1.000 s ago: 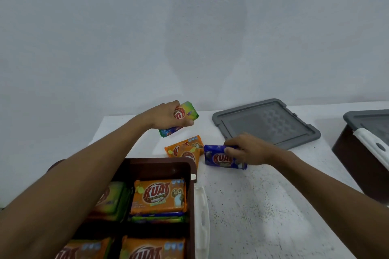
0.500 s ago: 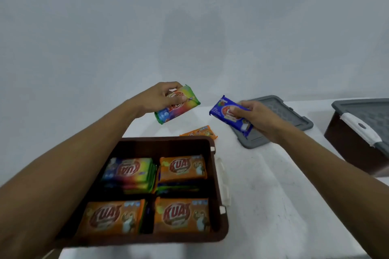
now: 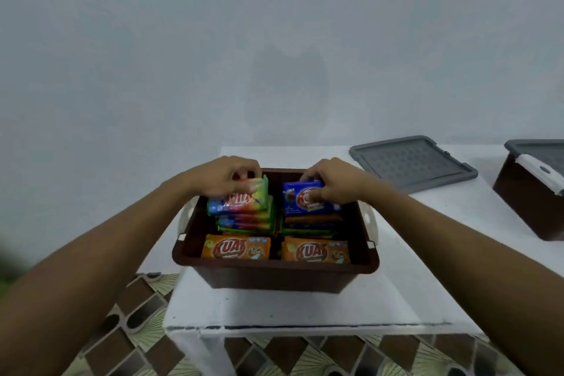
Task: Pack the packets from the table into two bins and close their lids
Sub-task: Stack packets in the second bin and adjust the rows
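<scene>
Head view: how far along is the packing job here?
Done: the brown plastic bin at right is already lidded. In hand: the left hand and right hand hold a rainbow packet and a blue packet on stacks in the near-full open brown bin. Left: fitting the loose grey lid.

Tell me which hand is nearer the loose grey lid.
Right. The right hand grips the blue packet in the bin, on the side toward the grey lid; the left hand grips the rainbow packet farther left.
</scene>
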Demonstrator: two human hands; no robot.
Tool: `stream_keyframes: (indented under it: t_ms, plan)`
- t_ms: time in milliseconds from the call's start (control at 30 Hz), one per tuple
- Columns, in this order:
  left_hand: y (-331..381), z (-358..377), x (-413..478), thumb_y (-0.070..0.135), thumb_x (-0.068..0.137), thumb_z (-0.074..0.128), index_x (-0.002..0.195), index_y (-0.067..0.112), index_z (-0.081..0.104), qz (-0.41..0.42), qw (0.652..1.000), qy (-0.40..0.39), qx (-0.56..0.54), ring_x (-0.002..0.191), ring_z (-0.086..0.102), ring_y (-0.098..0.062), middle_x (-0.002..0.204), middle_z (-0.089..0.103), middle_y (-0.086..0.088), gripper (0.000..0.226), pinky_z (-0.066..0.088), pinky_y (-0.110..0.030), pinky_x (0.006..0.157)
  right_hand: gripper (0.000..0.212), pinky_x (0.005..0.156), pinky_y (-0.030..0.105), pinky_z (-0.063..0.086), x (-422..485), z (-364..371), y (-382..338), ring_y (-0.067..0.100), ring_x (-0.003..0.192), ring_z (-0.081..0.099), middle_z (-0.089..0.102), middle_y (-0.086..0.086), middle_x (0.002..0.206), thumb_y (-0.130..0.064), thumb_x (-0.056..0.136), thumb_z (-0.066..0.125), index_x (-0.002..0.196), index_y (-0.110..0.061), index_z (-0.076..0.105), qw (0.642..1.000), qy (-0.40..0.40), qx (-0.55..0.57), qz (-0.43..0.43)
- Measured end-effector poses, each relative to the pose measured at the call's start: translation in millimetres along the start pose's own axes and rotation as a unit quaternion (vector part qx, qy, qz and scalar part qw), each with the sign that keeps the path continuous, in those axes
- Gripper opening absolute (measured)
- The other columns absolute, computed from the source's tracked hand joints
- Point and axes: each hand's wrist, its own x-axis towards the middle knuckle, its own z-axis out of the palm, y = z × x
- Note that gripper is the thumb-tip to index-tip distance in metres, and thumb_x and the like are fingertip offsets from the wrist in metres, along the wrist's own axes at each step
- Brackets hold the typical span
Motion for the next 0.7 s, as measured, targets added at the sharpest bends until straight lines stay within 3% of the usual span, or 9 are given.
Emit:
stream_keyframes:
  t_ms: [100, 167, 267, 367, 433, 500, 533, 600, 700]
  plan:
    - [-5, 18, -1, 0.037, 0.094, 0.058, 0.122, 0.027, 0.058, -0.014, 0.994, 0.058, 0.090, 0.092, 0.063, -0.016, 0.112, 0.068, -0.001, 0.030, 0.051, -0.034, 0.077, 0.042, 0.075, 0.033, 0.054, 0, 13, 0, 0.015, 0.094, 0.063, 0.068, 0.000, 0.117, -0.041, 0.085, 0.069, 0.125, -0.029, 0.062, 0.997, 0.062, -0.035, 0.040]
    - [-4, 25, -3, 0.042, 0.094, 0.055, 0.126, 0.031, 0.057, -0.013, 0.984, 0.094, 0.154, 0.101, 0.061, -0.015, 0.119, 0.067, 0.005, 0.034, 0.051, -0.034, 0.077, 0.046, 0.073, 0.031, 0.051, -5, 20, 0, 0.014, 0.095, 0.063, 0.069, -0.001, 0.116, -0.046, 0.085, 0.067, 0.127, -0.029, 0.060, 0.992, 0.109, -0.049, 0.040]
    - [1, 29, -6, 0.045, 0.094, 0.053, 0.127, 0.031, 0.059, 0.005, 0.955, 0.138, 0.262, 0.108, 0.058, -0.015, 0.119, 0.063, 0.007, 0.036, 0.050, -0.034, 0.074, 0.048, 0.074, 0.030, 0.045, -11, 32, 1, 0.015, 0.105, 0.057, 0.063, -0.001, 0.119, -0.048, 0.086, 0.064, 0.129, -0.026, 0.059, 0.983, 0.163, -0.082, 0.021]
    - [4, 31, -9, 0.046, 0.091, 0.056, 0.123, 0.027, 0.062, 0.033, 0.943, 0.172, 0.284, 0.106, 0.053, -0.016, 0.117, 0.052, 0.003, 0.038, 0.052, -0.037, 0.073, 0.046, 0.083, 0.034, 0.047, -12, 37, 3, 0.016, 0.115, 0.042, 0.050, 0.000, 0.123, -0.047, 0.085, 0.065, 0.124, -0.023, 0.063, 0.969, 0.216, -0.117, -0.001]
    - [2, 31, -8, 0.056, 0.085, 0.059, 0.117, 0.028, 0.063, 0.061, 0.944, 0.163, 0.282, 0.113, 0.046, -0.018, 0.122, 0.047, 0.002, 0.043, 0.049, -0.041, 0.087, 0.046, 0.091, 0.041, 0.044, -11, 39, 5, 0.018, 0.119, 0.037, 0.046, 0.001, 0.127, -0.051, 0.083, 0.065, 0.120, -0.026, 0.065, 0.964, 0.224, -0.142, -0.009]
    - [0, 31, -5, 0.075, 0.072, 0.056, 0.115, 0.032, 0.060, 0.057, 0.945, 0.122, 0.297, 0.133, 0.028, -0.024, 0.141, 0.034, -0.001, 0.061, 0.033, -0.047, 0.108, 0.047, 0.098, 0.043, 0.034, -10, 40, 7, 0.020, 0.127, 0.033, 0.042, 0.000, 0.137, -0.060, 0.081, 0.061, 0.118, -0.032, 0.064, 0.969, 0.205, -0.139, -0.020]
    - [0, 30, -3, 0.083, 0.064, 0.054, 0.117, 0.035, 0.055, 0.039, 0.950, 0.090, 0.298, 0.139, 0.019, -0.026, 0.149, 0.025, -0.001, 0.072, 0.024, -0.049, 0.112, 0.047, 0.102, 0.046, 0.029, -9, 40, 7, 0.021, 0.132, 0.031, 0.040, 0.001, 0.143, -0.064, 0.080, 0.059, 0.118, -0.035, 0.063, 0.972, 0.183, -0.143, -0.027]
    - [1, 30, 0, 0.088, 0.054, 0.057, 0.120, 0.037, 0.044, 0.008, 0.951, 0.040, 0.308, 0.136, 0.025, -0.026, 0.151, 0.022, -0.001, 0.084, 0.025, -0.048, 0.111, 0.050, 0.106, 0.048, 0.022, -8, 40, 7, 0.023, 0.134, 0.032, 0.038, 0.000, 0.148, -0.070, 0.078, 0.057, 0.117, -0.039, 0.060, 0.976, 0.142, -0.163, -0.032]
    - [3, 31, 3, 0.082, 0.052, 0.064, 0.117, 0.036, 0.037, 0.005, 0.937, 0.039, 0.348, 0.117, 0.038, -0.022, 0.134, 0.036, 0.001, 0.083, 0.036, -0.043, 0.100, 0.056, 0.106, 0.048, 0.021, -8, 37, 6, 0.021, 0.131, 0.036, 0.039, -0.001, 0.146, -0.075, 0.072, 0.059, 0.117, -0.042, 0.058, 0.977, 0.132, -0.165, -0.022]
